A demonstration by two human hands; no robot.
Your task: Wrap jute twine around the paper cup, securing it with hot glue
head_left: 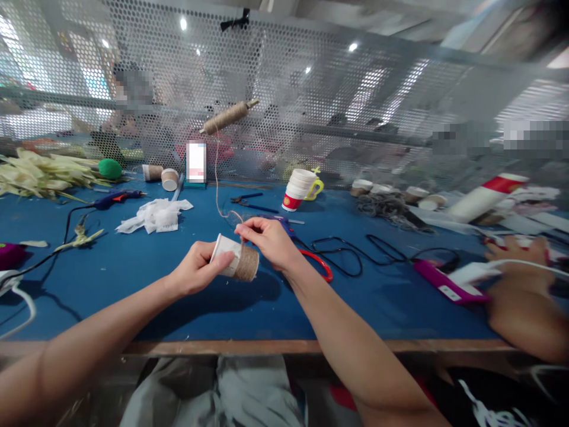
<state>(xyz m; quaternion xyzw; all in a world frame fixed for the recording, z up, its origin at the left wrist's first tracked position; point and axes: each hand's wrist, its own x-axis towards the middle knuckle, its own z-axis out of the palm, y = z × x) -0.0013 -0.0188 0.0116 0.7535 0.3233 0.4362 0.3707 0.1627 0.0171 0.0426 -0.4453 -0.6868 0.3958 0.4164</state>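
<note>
My left hand [202, 267] is closed around the white, bare part of a paper cup [227, 254], which lies tilted on its side above the table. Brown twine [246, 265] covers the cup's other end in tight turns. Between the thumb and fingers of my right hand [267, 237] the loose run of twine is pinched, just above the cup. From there the strand rises to a spool of twine [226, 117] on a stick at the mesh panel.
Pliers [253, 201], stacked paper cups [299, 188] and red-handled scissors [323, 267] lie beyond my hands. White crumpled cloth [155, 214] and a glue gun [118, 198] sit left. At right are black cable, a purple power strip [448, 283] and another person's arm [524, 296].
</note>
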